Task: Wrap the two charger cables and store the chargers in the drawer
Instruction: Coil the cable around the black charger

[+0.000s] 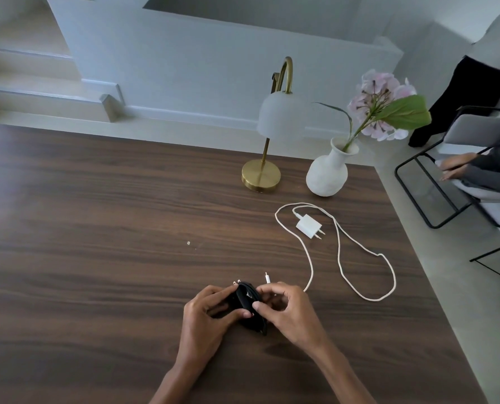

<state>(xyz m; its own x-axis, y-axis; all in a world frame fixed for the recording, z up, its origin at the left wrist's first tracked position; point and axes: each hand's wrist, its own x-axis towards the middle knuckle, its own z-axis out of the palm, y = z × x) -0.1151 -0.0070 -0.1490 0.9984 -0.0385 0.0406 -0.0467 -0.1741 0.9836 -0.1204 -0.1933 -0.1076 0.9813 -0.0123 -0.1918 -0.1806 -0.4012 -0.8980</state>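
Dark wood-grain desk [97, 214], seen from above, its far edge against a pale wall and its right edge beside a light floor.

Black charger [247, 307]: held just above the desk near the middle of the near edge, its black cable wound around the body, two metal prongs showing at the upper left. Left hand [206, 312]: closed on the charger's left side, thumb across the front. Right hand [286, 309]: closed on the charger's right side, fingers curled over the wound cable, thumb and forefinger pinched at the coil.

White charger [308, 225]: lying flat on the desk toward the right edge, prongs pointing toward the near right corner, well apart from both hands. White cable [339, 252]: plugged into the charger's far end, unwrapped, spread in loose loops toward the right edge, then running back under the right hand; its white plug tip [267, 277] stands up just beyond the right-hand fingers.

Brass desk lamp [267, 158]: round base near the far edge, curved neck, frosted white shade. White vase [327, 173]: just beside the lamp on its right, holding a pink flower [381, 97] with a large green leaf.

Small pale speck [188, 243]: on bare desk, centre.

Beyond the right edge: black-framed chair [446, 158] with a dark garment above it; a seated person's hand [455, 166] and grey sleeve at the picture's margin.
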